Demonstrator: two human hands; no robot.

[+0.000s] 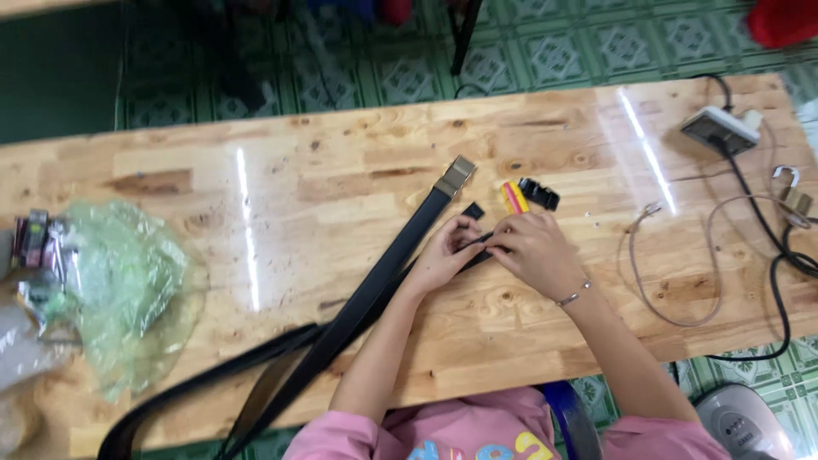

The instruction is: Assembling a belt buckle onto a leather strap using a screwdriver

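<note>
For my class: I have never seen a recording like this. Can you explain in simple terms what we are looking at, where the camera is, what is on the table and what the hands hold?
There is no machine here, only a person working with bare hands. The single picture comes from a camera worn on the person's head, looking down, so the arms reach up into the view from the bottom edge.

The surface is a wooden table. The left hand and right hand meet over the end of a black belt strap and pinch it together. A second black belt lies beside it, ending in a metal buckle.

Just beyond the hands lie a small yellow and red tool and a black clip. At the left is a green plastic bag; at the right a power strip with a black cable, and a thin brown cord.
</note>
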